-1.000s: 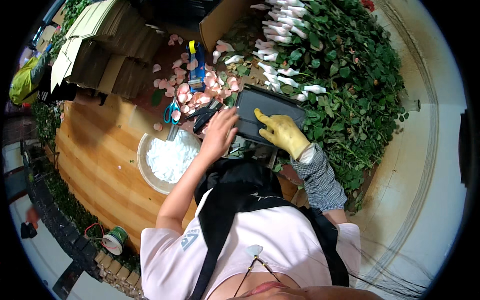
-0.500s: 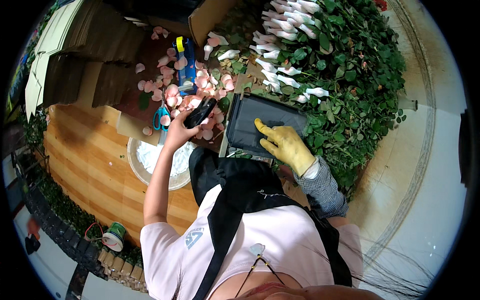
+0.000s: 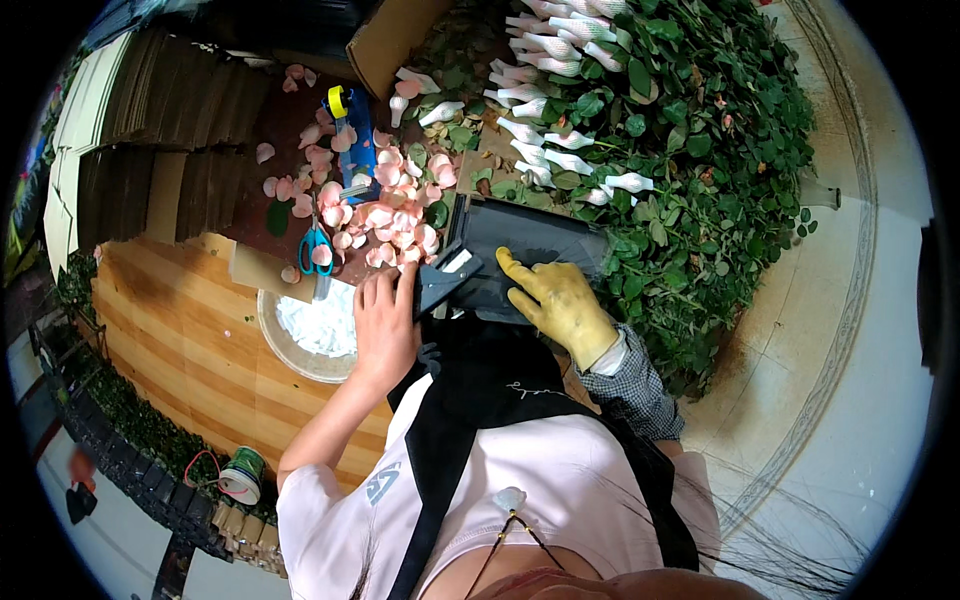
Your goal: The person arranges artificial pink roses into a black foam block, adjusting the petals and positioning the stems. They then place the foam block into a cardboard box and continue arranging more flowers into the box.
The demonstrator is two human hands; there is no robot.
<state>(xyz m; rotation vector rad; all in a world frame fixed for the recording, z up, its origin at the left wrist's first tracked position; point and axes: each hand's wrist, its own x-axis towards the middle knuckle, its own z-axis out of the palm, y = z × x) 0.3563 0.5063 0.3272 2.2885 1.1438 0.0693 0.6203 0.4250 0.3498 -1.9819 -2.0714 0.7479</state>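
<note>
My left hand (image 3: 385, 315) grips a black stapler (image 3: 440, 280) at the near left edge of a dark flat tray (image 3: 530, 225). My right hand (image 3: 550, 310), in a yellow glove, rests over the tray with forefinger and thumb apart, holding nothing; its other fingers are partly bent. Pink petals (image 3: 400, 225) lie loose beyond the stapler, around blue-handled scissors (image 3: 310, 245) and a blue tape dispenser (image 3: 355, 155) with a yellow roll. A round bowl (image 3: 270, 335) of white pieces sits left of my left hand.
A pile of leafy rose stems (image 3: 700, 200) with white net-wrapped heads (image 3: 550, 50) fills the right side. Cardboard stacks (image 3: 110, 100) stand at back left, above a striped wooden surface (image 3: 170, 330). A spool (image 3: 243, 475) with red cord lies at lower left.
My left hand reached left, took hold of the black stapler, and has brought it rightward and down to the tray's edge. My gloved right hand stayed over the tray, shifting slightly.
</note>
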